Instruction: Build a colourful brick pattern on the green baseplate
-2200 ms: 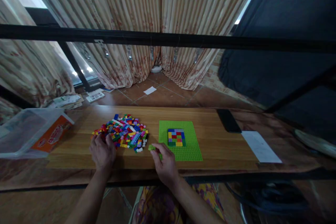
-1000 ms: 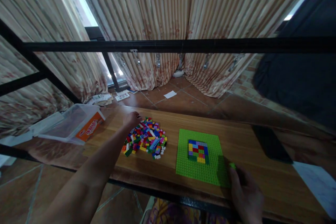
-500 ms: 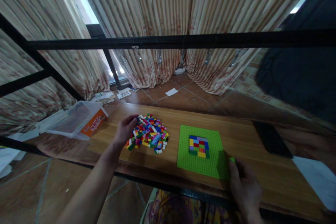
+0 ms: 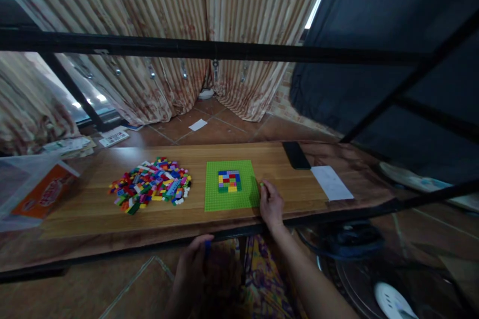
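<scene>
Nearest the camera, the left hand has pulled back off the desk: half a second ago it was at the pile of loose bricks, and now it hangs below the near desk edge, well apart from them. Its fingers are curled shut, and a small blue brick shows pinched at their tips.

The right hand has kept its place on the desk, just beside the right edge of the green baseplate. Its fingers lie stretched out and close together, pointing away from the body. A small green brick sits right at their tips, touching the baseplate's edge; whether they grip it or only touch it cannot be told.

On the baseplate stands 1 square patch of bricks in blue, red, yellow and green, near the right fingers but apart from them. Further back on the right lie a sheet of paper and a dark phone
</scene>
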A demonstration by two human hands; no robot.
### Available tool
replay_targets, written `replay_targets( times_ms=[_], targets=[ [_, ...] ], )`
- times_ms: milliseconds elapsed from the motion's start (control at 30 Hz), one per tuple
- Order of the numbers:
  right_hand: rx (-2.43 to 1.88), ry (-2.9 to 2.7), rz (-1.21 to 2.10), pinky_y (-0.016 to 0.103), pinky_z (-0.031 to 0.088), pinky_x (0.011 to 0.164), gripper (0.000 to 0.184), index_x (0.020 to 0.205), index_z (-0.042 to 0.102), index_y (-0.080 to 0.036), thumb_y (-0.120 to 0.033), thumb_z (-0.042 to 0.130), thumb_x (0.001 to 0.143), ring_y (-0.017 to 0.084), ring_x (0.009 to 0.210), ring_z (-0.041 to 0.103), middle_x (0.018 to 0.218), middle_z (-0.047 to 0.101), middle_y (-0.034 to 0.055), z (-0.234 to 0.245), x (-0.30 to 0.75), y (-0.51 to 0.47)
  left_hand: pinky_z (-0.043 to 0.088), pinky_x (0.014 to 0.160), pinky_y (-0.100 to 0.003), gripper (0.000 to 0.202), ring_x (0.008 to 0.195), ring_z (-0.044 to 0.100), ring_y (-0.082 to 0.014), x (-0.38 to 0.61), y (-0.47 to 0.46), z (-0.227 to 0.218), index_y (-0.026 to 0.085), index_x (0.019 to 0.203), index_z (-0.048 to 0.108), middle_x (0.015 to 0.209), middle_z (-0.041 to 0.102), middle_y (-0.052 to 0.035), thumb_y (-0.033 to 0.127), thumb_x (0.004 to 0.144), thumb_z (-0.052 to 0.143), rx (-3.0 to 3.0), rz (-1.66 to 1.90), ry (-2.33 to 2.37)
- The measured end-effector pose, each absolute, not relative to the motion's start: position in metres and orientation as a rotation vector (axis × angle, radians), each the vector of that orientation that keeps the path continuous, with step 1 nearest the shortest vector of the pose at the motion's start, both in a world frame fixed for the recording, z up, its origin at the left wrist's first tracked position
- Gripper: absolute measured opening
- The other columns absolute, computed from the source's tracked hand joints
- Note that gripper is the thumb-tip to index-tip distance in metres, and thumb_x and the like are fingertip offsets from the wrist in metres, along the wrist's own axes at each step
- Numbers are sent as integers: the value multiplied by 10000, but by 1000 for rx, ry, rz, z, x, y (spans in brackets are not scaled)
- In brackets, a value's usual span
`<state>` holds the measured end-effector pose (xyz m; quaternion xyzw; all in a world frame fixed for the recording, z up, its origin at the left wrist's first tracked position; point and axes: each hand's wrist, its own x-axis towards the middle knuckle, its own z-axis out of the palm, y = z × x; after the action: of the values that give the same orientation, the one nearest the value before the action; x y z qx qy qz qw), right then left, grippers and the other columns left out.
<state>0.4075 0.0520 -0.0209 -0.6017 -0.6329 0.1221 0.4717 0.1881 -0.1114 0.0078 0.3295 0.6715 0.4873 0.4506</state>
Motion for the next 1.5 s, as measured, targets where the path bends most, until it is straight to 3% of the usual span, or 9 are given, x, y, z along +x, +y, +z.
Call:
replay_targets(
  times_ms=[200, 300, 500, 933, 1233, 1500],
  targets=[
    [-1491, -1564, 312, 374, 504, 875, 370, 1104, 647, -149, -356, 383, 947, 239, 971, 660, 1072, 708, 139, -19, 407, 52, 488, 590, -235, 441, 632, 579, -109, 177, -100, 34, 178, 1064, 635, 979, 691, -61, 467, 732, 653, 589, 1253, 1549],
    [-1506, -1570, 310, 375, 497, 870, 373, 1109, 643, -157, -363, 380, 945, 245, 965, 660, 1076, 707, 139, -20, 408, 51, 479, 564, -217, 436, 587, 551, -76, 178, -92, 46, 178, 1039, 616, 973, 660, -35, 369, 657, 704, 585, 1361, 1518],
    [-1524, -1609, 310, 381, 487, 868, 397, 1118, 643, -149, -378, 370, 943, 257, 983, 649, 1084, 701, 152, -21, 409, 52, 513, 603, -233, 424, 612, 575, -89, 178, -84, 60, 174, 1070, 629, 815, 594, 14, 279, 659, 646, 678, 1418, 1533],
    [-1522, -1636, 309, 386, 484, 881, 400, 1165, 622, -157, -369, 358, 952, 249, 1007, 640, 1127, 686, 142, -21, 407, 48, 544, 639, -285, 510, 688, 616, -129, 178, -47, 47, 148, 1155, 559, 955, 647, -49, 366, 707, 663, 808, 1335, 1552],
    [-1537, -1661, 402, 432, 475, 940, 436, 1181, 615, -132, -409, 371, 950, 266, 1071, 628, 1169, 672, 167, -15, 409, 45, 540, 675, -303, 320, 825, 646, -190, 173, -5, 29, 164, 1001, 587, 924, 677, -70, 373, 762, 626, 1039, 1332, 1521],
    [-1420, -1551, 618, 433, 505, 915, 426, 1178, 608, -152, -455, 465, 916, 255, 1034, 654, 1134, 695, 153, -11, 417, 51, 526, 839, -352, 288, 949, 660, -224, 157, -3, 20, 161, 996, 654, 996, 707, -92, 365, 797, 609, 1195, 1250, 1675]
  ],
)
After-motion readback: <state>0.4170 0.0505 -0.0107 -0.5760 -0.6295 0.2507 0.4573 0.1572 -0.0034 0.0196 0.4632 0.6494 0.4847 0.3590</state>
